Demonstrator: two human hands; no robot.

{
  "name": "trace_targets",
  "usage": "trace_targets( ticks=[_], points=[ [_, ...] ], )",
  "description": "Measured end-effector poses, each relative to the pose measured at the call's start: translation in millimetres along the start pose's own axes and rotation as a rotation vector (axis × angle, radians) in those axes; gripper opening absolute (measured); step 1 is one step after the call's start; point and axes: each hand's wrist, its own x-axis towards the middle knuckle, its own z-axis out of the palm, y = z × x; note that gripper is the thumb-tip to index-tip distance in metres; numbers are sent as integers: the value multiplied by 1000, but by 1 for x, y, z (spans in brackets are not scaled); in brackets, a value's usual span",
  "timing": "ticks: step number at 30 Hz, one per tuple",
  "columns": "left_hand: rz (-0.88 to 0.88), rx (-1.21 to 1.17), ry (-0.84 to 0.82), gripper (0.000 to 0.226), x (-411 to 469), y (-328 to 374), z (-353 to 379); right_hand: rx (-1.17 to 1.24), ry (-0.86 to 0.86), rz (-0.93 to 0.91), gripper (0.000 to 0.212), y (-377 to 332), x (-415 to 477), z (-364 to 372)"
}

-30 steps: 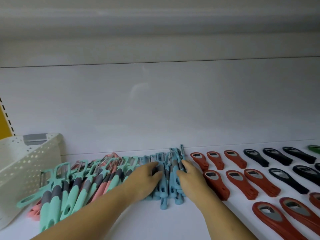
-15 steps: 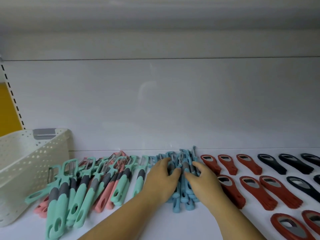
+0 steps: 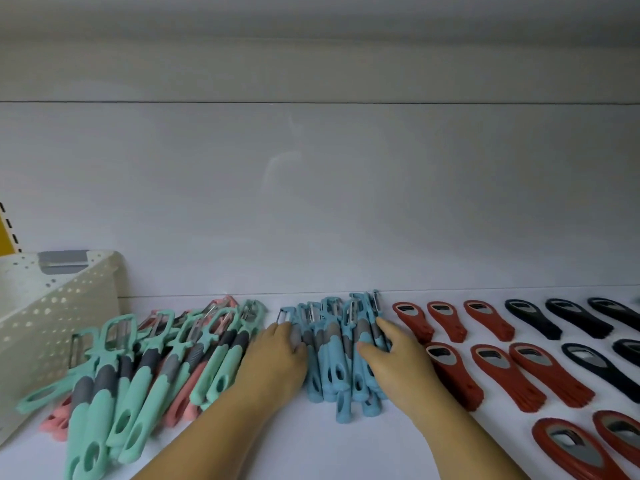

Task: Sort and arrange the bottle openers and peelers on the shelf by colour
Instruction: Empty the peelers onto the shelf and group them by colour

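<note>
A tight bundle of blue peelers lies mid-shelf, handles toward me. My left hand presses flat against the bundle's left side. My right hand lies on its right side, fingers straight over the handles. Left of them, a loose pile of mint-green peelers overlaps several pink peelers. Red bottle openers lie in rows to the right, with black bottle openers beyond them.
A white perforated basket stands at the far left against the shelf's upright. The white back wall rises right behind the rows. Bare white shelf lies in front, between my forearms.
Both hands have squeezed the blue peelers into a tighter bundle, leaving a gap to the mint-green pile. My view has shifted slightly.
</note>
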Motion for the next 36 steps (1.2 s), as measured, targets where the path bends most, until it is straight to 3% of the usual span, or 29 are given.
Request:
trace_targets(
  ticks=[5,8,10,13,16,18,23,26,30,36],
  points=[
    [155,-325,13,31,-8,19,-3,48,-10,0,41,-1,-3,1],
    [138,-561,-108,37,-10,25,2,62,14,11,32,-3,-1,1],
    [120,-658,-222,45,-9,20,-3,34,24,6,48,-2,1,0],
    [276,-437,-480,95,-9,12,-19,-15,28,0,56,-1,3,0],
    [377,-105,-688,115,-18,15,-27,-2,25,23,56,0,4,1],
    [402,-60,-627,112,-21,15,-20,73,-1,60,58,-2,3,0],
    [356,-238,-379,92,-22,18,-4,157,-75,75,62,-4,0,-4],
    [336,-179,-333,92,-23,24,2,103,-39,58,49,-5,1,-2],
    [328,-129,-270,103,-22,30,8,43,11,32,55,-5,6,-1],
    [272,-220,-293,111,-19,21,8,33,-2,63,29,-4,0,1]
  ],
)
